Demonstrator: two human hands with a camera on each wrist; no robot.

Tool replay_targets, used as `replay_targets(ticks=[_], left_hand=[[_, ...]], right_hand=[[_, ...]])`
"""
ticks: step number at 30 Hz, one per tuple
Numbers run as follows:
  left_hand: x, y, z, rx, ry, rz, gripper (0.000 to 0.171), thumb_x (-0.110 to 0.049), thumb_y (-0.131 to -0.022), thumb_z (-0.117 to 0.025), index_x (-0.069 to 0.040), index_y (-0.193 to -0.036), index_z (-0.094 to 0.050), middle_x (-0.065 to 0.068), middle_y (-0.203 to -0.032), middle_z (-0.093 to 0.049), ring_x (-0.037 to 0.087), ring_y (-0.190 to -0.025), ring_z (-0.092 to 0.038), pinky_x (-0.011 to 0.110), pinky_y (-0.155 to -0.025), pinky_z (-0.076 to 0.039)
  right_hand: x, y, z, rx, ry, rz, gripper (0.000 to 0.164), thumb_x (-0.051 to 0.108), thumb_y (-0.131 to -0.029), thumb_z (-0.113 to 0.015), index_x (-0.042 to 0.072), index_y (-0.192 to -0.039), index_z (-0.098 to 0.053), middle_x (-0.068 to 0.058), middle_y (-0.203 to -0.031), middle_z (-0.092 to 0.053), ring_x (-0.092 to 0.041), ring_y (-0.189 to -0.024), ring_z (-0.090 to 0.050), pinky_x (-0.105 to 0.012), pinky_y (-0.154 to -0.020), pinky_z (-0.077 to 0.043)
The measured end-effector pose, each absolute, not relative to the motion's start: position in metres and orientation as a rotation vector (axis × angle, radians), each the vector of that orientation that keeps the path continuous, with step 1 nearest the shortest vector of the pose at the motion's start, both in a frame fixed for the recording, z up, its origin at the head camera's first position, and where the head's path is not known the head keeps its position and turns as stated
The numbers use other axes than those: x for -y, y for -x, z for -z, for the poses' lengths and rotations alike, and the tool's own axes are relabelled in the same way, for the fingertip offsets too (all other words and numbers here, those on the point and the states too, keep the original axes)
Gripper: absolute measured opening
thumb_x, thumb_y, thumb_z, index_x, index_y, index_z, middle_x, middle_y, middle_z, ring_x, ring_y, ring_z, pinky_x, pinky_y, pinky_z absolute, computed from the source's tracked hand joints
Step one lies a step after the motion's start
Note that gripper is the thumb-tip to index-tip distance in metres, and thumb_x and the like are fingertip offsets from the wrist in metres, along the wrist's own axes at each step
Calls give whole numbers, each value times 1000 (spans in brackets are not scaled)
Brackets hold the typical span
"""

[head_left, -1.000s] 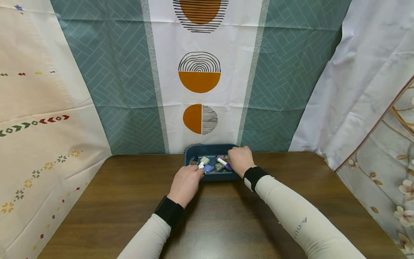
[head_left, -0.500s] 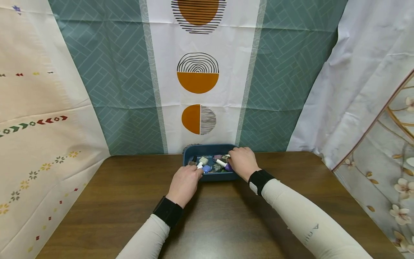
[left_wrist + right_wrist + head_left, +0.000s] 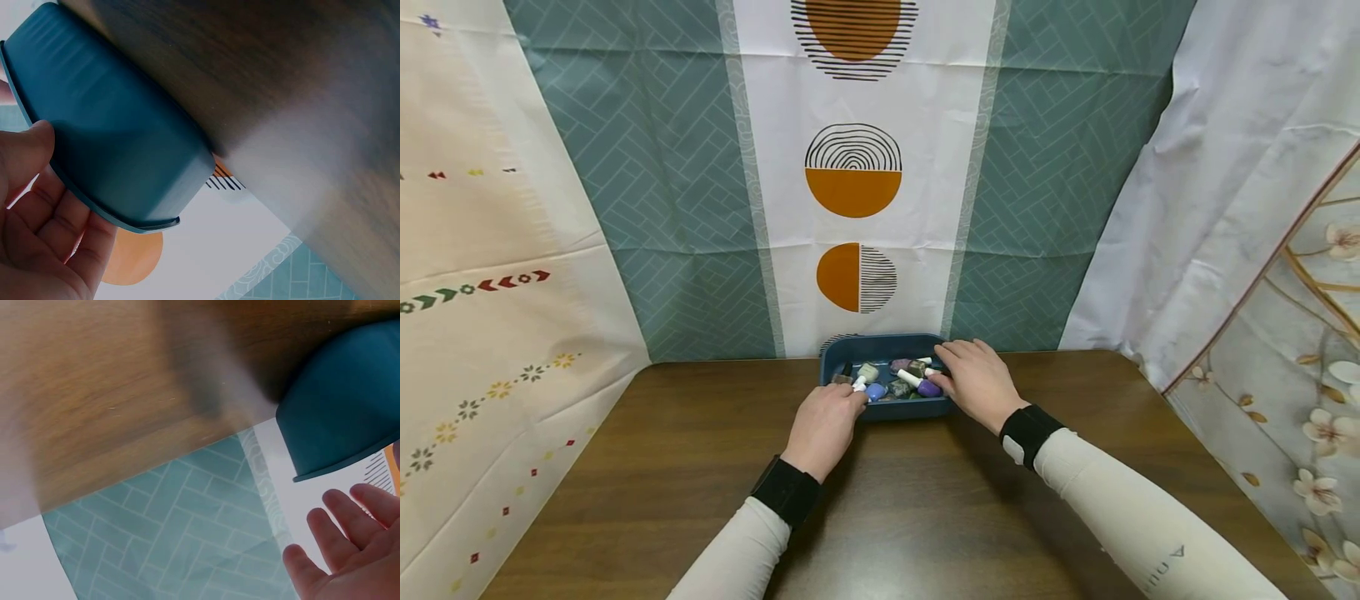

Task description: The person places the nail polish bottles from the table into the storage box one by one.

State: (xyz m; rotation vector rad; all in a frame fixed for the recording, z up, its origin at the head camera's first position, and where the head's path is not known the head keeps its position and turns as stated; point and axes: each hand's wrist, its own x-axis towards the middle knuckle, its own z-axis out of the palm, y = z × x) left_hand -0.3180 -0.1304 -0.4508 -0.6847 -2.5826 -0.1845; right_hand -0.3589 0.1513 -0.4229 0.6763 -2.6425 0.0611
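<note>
A dark blue plastic bin [image 3: 910, 411] stands at the table's far edge. My left hand [image 3: 824, 427] grips its front left rim; in the left wrist view the thumb [image 3: 34, 150] presses the outer wall while the other fingers reach behind the rim. At the bin's right end my right hand [image 3: 981, 382] is held with loose, spread fingers, nothing in its grasp; the right wrist view has the fingers [image 3: 340, 525] below the rim line. Inside lie a purple bottle with a white cap [image 3: 929, 388], a blue rounded piece [image 3: 876, 392], a pale stone [image 3: 868, 372] and several other stones.
Brown wooden tabletop [image 3: 700, 467] spreads in front of the bin. Behind it hangs a green and white patterned cloth [image 3: 700, 292], right at the table's far edge. Other cloths hang on the left [image 3: 490, 375] and right [image 3: 1262, 375].
My right hand has drawn back to the right from over the bin, its fingers loosening and spreading. More of the bin's contents show. The left hand keeps its place on the rim.
</note>
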Motion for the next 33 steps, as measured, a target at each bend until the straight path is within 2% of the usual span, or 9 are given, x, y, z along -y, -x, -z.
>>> replay_targets(ticks=[9,33], left_hand=[[130,318,450,2581,684,177,8,-14,-99,-85,-13,-107,-85,4,-93,-77,21,-86,-71,39,-87,-61],[130,317,449,2579,694,194,8,-14,-99,-85,-12,-107,-85,5,-92,-76,23,-84,-70,39,-86,-61]], right_hand=[[-162,349,426,2637,-699,-57,67,44,-106,-75,1,-155,-61,-20,-156,-61,-39,-149,-54,-59,-127,-34],[-180,333,426,2695,-697,-98,77,52,-109,-67,1,-164,-49,-21,-166,-51,-40,-156,-45,-61,-129,-28]])
